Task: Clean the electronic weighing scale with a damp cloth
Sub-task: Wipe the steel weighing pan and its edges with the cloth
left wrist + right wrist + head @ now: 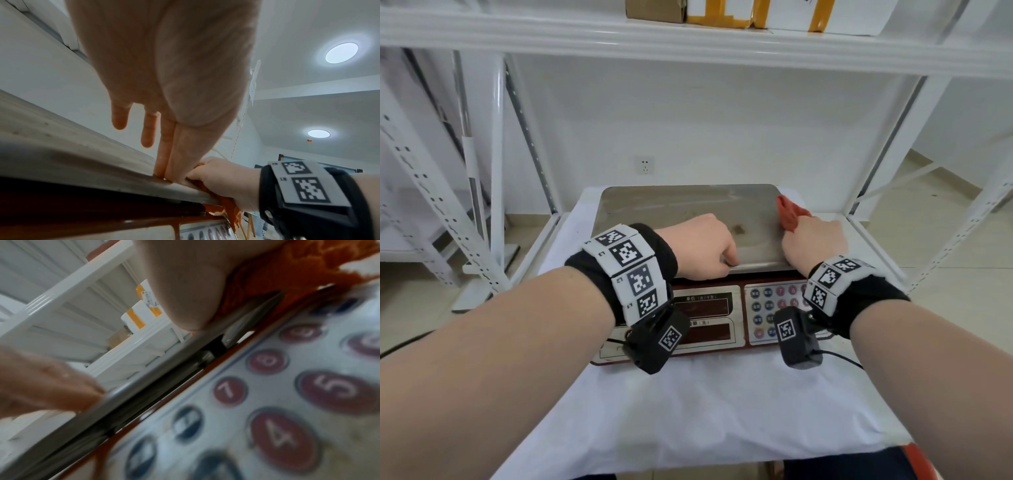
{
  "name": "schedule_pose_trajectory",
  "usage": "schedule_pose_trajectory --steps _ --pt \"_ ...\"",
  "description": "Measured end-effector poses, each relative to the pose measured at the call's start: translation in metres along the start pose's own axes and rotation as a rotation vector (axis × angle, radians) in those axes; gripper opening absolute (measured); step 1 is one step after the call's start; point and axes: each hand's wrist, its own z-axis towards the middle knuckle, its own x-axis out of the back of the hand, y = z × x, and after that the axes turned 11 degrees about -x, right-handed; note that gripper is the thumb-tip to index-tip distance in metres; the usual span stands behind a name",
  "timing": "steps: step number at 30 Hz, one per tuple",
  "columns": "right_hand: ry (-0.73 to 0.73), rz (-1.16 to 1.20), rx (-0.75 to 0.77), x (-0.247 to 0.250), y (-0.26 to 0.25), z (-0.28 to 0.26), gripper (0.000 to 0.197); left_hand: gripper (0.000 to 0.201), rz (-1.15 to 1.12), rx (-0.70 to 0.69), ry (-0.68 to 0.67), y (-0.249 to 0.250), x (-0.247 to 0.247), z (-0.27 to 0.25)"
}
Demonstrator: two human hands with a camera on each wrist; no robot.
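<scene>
- Head view: your scale sits on a white sheet spread over the low shelf of a white rack, its steel pan toward the far side and its red front panel toward you.
- Your left hand rests on the pan's near edge, left of middle, fingers bent down onto the rim.
- Your right hand is at the pan's near right corner, gripping the red cloth; a bunched end of the cloth sticks out past your fingers on the pan's right edge.
- The panel shows two dark display windows with small Chinese labels, too small to read surely, and a keypad of round red and blue buttons, partly hidden by your right wrist.
- The upper shelf holds a brown cardboard box and white parcels with yellow tape; I cannot tell what is in them.
- Left wrist view: your left fingers are straight; two press, side by side, on the pan's rim, two are lifted clear. Your right hand presses the cloth over the same rim, just to the right.
- Right wrist view: your right thumb pinches the cloth against the pan's edge. Keys 7, 8, 5 and 4 read clearly on the keypad; the blue keys are blurred.
</scene>
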Motion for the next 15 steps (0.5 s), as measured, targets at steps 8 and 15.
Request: schedule_pose_trajectory --steps 8,15 --pt "-0.062 -0.049 0.231 -0.005 -0.02 -0.012 0.062 0.029 -0.03 0.032 -0.039 0.003 0.005 0.003" --pt "-0.094 -0.091 -0.003 0.022 -0.001 -0.014 0.062 0.031 -0.069 0.071 -0.066 0.005 0.004 -0.003"
